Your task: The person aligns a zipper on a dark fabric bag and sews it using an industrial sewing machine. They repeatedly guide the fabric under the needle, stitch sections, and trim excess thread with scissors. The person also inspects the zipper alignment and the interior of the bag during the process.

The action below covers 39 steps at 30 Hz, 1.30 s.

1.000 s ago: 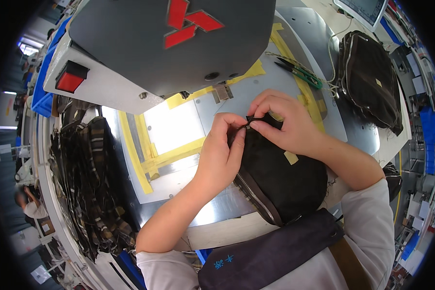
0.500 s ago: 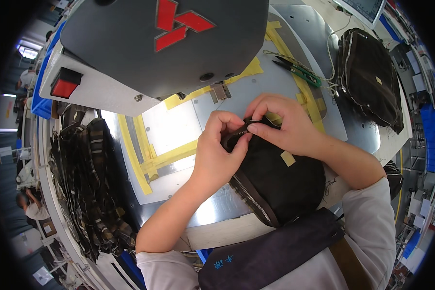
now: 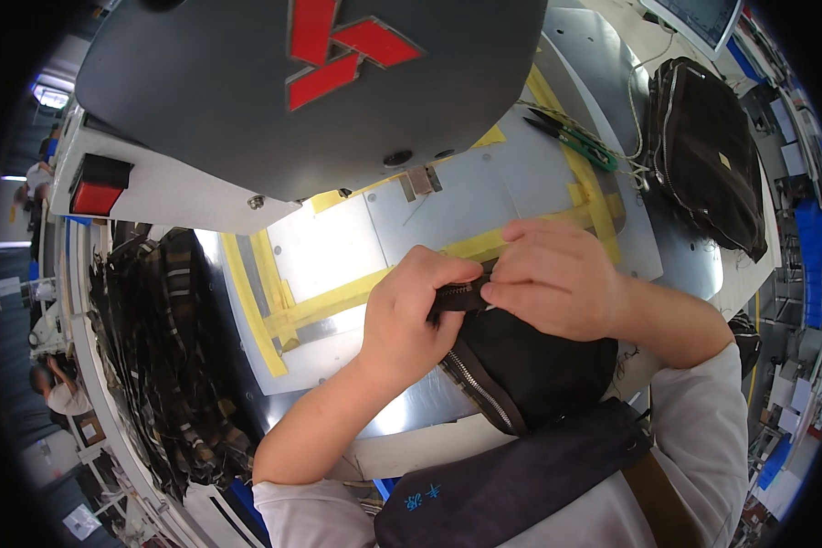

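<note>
A black fabric bag (image 3: 553, 365) lies at the near edge of the metal machine table, below my hands. Along its left side runs a metal zipper (image 3: 479, 388). My left hand (image 3: 411, 315) is closed on the bag's far edge, where a short stretch of zipper teeth shows between thumb and forefinger. Right beside it, my right hand (image 3: 562, 279) pinches the same edge with its fingers curled. The fingertips almost meet, and what lies exactly between them is partly hidden. The right hand covers part of the bag.
A dark grey sewing machine head (image 3: 310, 119) overhangs the table, with a red switch (image 3: 100, 187) on its left. Green-handled thread snips (image 3: 575, 142) lie behind my right hand. Another black bag (image 3: 708, 160) rests at right. Dark plaid fabric pieces (image 3: 169, 356) are heaped at left.
Both hands have come nearer to me with the bag's far edge, away from the machine. The right hand has turned over the bag and now hides its small yellowish tag.
</note>
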Available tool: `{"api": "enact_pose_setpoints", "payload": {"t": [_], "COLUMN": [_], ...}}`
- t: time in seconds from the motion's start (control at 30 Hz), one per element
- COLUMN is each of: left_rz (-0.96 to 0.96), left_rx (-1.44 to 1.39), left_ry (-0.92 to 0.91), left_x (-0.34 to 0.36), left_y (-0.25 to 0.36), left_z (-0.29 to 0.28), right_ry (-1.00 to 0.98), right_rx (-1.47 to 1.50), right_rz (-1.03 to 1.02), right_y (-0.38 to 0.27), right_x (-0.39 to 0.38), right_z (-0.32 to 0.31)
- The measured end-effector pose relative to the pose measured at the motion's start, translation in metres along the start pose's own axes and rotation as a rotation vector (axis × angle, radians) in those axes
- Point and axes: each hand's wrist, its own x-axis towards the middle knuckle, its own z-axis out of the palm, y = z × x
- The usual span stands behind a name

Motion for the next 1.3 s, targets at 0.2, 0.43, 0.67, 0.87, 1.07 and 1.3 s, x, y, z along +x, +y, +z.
{"api": "enact_pose_setpoints", "payload": {"t": [0.2,0.43,0.67,0.87,1.07,1.3], "left_rz": [0.021,0.083,0.144,0.196,0.188,0.194], "left_rx": [0.047,0.022,0.047,0.073,0.047,0.082], "left_ry": [0.009,0.051,0.112,0.138,0.163,0.030], "left_x": [0.0007,-0.0023,-0.0031,-0.0046,-0.0055,-0.0004], "left_y": [0.0054,-0.0020,-0.0004,0.0032,0.0002,0.0024], "left_z": [-0.0027,-0.0006,0.0001,-0.0060,-0.0044,-0.0081], "right_ry": [0.025,0.065,0.103,0.117,0.068,0.069], "right_rx": [-0.161,-0.213,-0.091,-0.159,-0.186,-0.196], "right_rz": [-0.260,-0.209,-0.098,-0.248,-0.283,-0.284], "right_y": [0.0005,-0.0007,-0.0002,-0.0057,-0.0063,-0.0054], "right_x": [-0.0029,-0.0013,-0.0030,-0.0037,-0.0056,-0.0053], "right_z": [-0.0003,0.0043,0.0054,0.0029,-0.0006,-0.0005]}}
